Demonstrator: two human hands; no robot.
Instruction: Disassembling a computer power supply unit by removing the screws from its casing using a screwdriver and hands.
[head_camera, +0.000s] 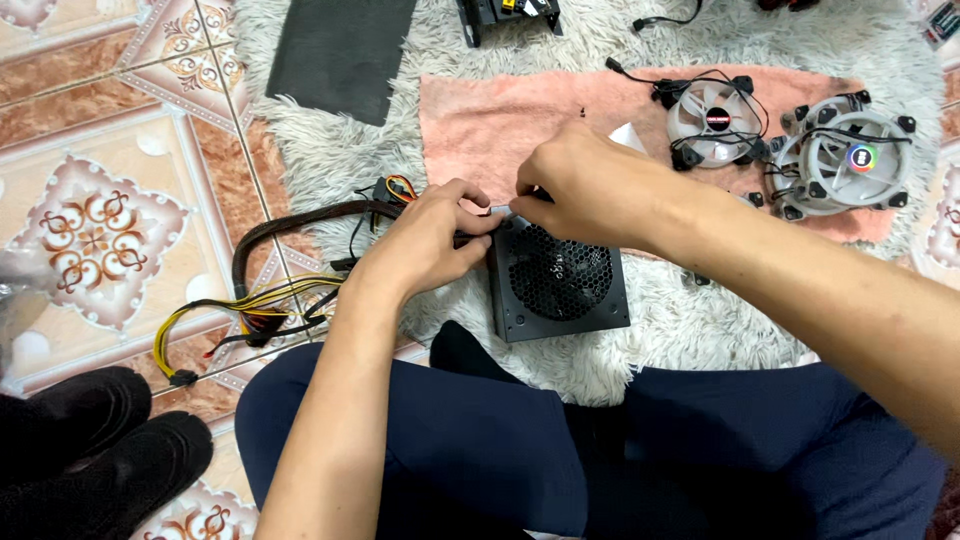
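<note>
At frame centre, left hand (428, 240) grips a black power supply (560, 280); right hand (575, 185) fingers pinch its top edge on a shaggy rug (330, 150).

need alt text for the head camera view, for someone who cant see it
A seated person's left hand and right hand grip the top edge of a black computer power supply lying fan-up on a white shaggy rug. Its cable bundle trails left onto patterned tiles; two white case fans rest on a pink towel.
</note>
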